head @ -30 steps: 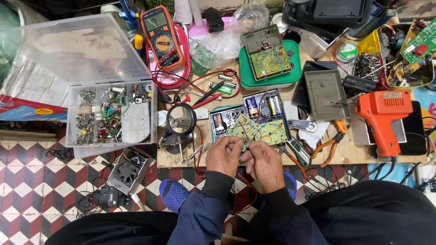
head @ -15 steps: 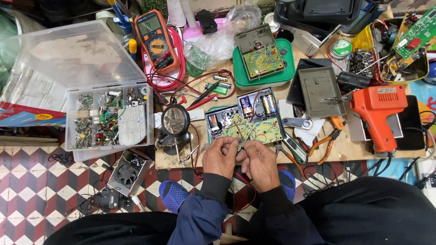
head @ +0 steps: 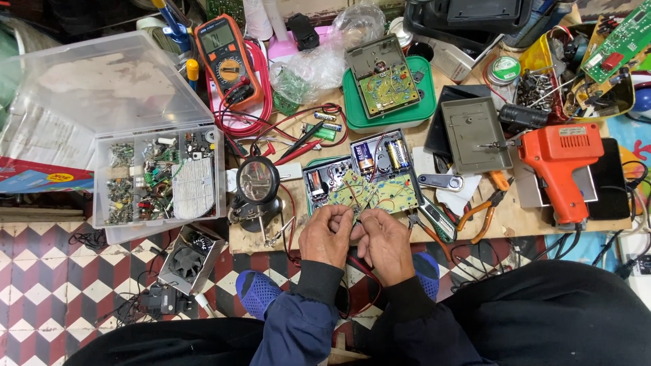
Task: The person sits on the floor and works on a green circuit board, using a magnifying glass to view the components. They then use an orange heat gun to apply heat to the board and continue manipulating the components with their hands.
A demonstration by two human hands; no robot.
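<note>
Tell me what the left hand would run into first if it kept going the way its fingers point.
Probably the green circuit board in the open device case, just beyond the left hand. Its fingers point up and slightly right toward it; height above the board is unclear from this view.

Clear glossy plastic parts box [head: 115,95], worn wooden board [head: 515,217], glossy orange plastic soldering gun [head: 559,159].

Both hands' fingers [head: 350,220] pinch thin wires above the open circuit board [head: 369,192].

Green circuit board [head: 363,192], wires attached, lying flat in open grey case [head: 359,169], table's near edge
</note>
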